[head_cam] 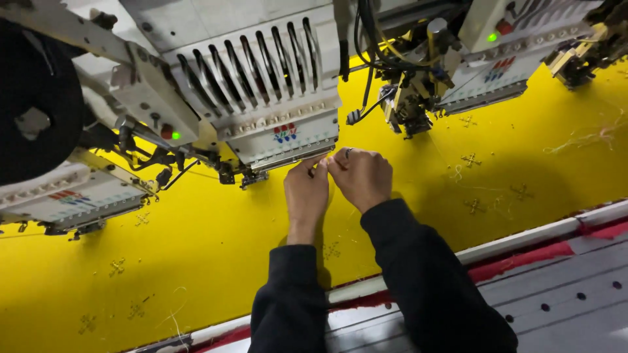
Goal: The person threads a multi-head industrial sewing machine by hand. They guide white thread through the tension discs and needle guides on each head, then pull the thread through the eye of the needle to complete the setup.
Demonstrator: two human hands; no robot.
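Hands meet just below the lower edge of the middle embroidery head (261, 98), the white multi-needle unit with dark slots on its face. The left hand (306, 193) and right hand (361, 176) are raised from the near edge, both sleeves (425, 274) black, fingertips brought together at the needle row so that the work sits right under the needles, where a thread has to be handled. Left thumb and forefinger are pressed together, and the right fingers curl in against them; they seem to pinch a fine thread, though the strand itself is too thin to make out with certainty. A ring shows on one right finger.

Yellow fabric (216, 261) lies stretched flat beneath all the heads, from the far machine body to the near rail, held taut so that stitching lands evenly. Small cross-shaped embroidered motifs (471, 160) dot it in rows, one group under each head. Loose thread ends (589, 138) lie on the cloth at far right.

A second head (65, 196) stands at left and a third (504, 59) at right, each showing a green indicator lamp (175, 135). A white frame rail (523, 242) with red edging runs along the near side, and beyond it toward the viewer sits a grey perforated table (575, 294).
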